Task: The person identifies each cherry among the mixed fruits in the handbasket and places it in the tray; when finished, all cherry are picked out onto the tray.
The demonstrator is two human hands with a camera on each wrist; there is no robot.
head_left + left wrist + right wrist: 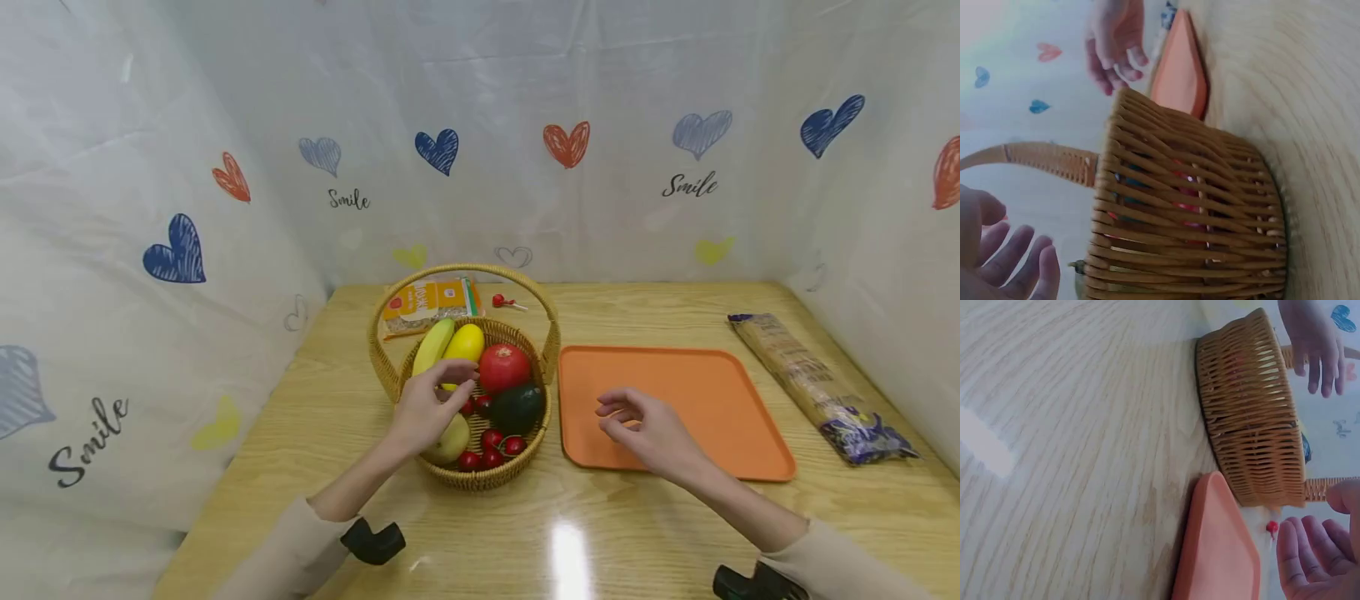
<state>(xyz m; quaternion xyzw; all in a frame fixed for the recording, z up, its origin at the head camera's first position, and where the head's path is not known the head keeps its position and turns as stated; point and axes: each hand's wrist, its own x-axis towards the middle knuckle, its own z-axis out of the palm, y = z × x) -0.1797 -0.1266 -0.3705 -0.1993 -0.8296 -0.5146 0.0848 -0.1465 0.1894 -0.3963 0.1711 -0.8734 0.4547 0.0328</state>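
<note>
My left hand (430, 406) hovers over the left side of a wicker basket (480, 481) with a tall arched handle. Its fingers are loosely bent, and nothing is between them. Inside the basket lie a banana (432, 348), a yellow oval fruit (468, 340), a pomegranate (504, 367), a dark green fruit (517, 408), several red cherries (492, 459) and a greenish-yellow fruit (452, 442) partly behind the hand. To the right, my right hand (651, 429) is held above an orange tray (697, 392), fingers relaxed and holding nothing. Both wrist views show bare palms.
Behind the basket lie an orange-and-clear food packet (423, 307) and a red lollipop (501, 301). A long plastic packet (821, 383) with purple ends lies right of the tray. A heart-printed curtain (495, 208) encloses the wooden table (300, 442) at the back and sides.
</note>
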